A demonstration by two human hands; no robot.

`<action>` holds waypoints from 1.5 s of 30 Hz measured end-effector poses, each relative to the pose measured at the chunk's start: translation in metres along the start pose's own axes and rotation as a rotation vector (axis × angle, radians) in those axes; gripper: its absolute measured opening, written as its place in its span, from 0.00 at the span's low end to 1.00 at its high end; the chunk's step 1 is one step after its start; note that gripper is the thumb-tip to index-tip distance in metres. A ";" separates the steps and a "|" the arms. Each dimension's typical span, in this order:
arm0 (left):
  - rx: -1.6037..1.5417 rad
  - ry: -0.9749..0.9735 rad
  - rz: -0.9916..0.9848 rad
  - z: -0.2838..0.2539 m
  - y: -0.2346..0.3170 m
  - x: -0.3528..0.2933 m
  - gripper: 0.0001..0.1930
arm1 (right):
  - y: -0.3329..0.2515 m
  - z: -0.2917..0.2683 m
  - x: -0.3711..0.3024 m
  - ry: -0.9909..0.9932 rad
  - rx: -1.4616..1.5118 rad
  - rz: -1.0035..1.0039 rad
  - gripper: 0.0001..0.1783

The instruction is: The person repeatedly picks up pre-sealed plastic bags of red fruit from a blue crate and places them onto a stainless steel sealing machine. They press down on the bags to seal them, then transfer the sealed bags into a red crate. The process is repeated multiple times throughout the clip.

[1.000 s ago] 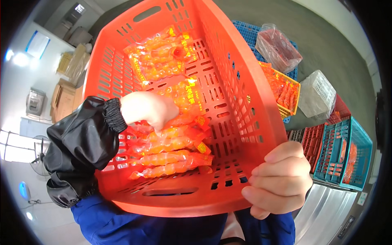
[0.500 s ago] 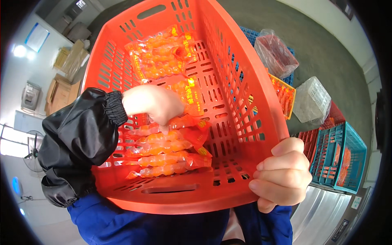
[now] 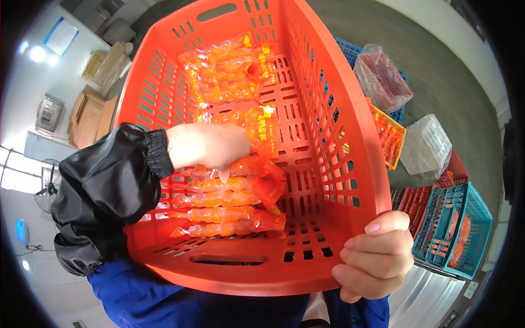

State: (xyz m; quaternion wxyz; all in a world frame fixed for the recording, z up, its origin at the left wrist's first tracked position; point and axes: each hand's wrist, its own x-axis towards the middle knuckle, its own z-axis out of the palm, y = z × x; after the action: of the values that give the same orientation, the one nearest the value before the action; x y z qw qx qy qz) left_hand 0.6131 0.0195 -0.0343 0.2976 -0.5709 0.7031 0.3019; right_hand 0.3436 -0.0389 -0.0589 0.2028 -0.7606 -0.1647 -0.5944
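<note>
A red plastic crate (image 3: pixel 377 180) with slotted sides fills the middle of the view, tilted in front of me. Clear sealed packets of round orange balls, like egg yolks, lie inside it. Several packets (image 3: pixel 224 199) stand on edge in a row at the near end; flatter packets (image 3: pixel 224 76) lie farther back. My left hand (image 3: pixel 210 145), below a black sleeve cover, reaches in from the left. Its thumb points down over the row and its fingers curl, mostly hidden, around a packet (image 3: pixel 254 164). My right hand (image 3: pixel 377 257) is wrapped round the crate's near right corner.
Beyond the crate's right side stand a yellow crate (image 3: pixel 396 161) of orange packets, a plastic-wrapped red crate (image 3: pixel 380 82), a white crate (image 3: pixel 429 145) and a teal crate (image 3: pixel 473 235) with packets. Cardboard (image 3: pixel 87 117) and a fan (image 3: pixel 50 188) are at the left.
My left hand has shifted slightly right and down over the packets, its fingers still curled. The crate appears a little lower and farther right in view, with my right hand still on its corner.
</note>
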 end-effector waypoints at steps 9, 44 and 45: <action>-0.476 -0.338 -0.071 0.014 -0.047 0.034 0.25 | 0.004 0.002 0.003 0.041 0.053 -0.018 0.12; 0.193 0.083 -0.244 -0.026 0.018 -0.013 0.13 | -0.400 -0.080 -0.290 0.543 -1.672 1.718 0.17; 0.210 0.123 -0.291 -0.030 0.024 -0.019 0.13 | -0.438 -0.085 -0.310 0.502 -1.831 1.739 0.19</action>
State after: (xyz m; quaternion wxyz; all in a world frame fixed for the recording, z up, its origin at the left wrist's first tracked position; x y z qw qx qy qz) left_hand 0.5907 0.0127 0.0012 0.3526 -0.6498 0.6576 0.1450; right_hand -0.0172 0.2933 -0.2928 -0.0464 -0.3466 0.8910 -0.2894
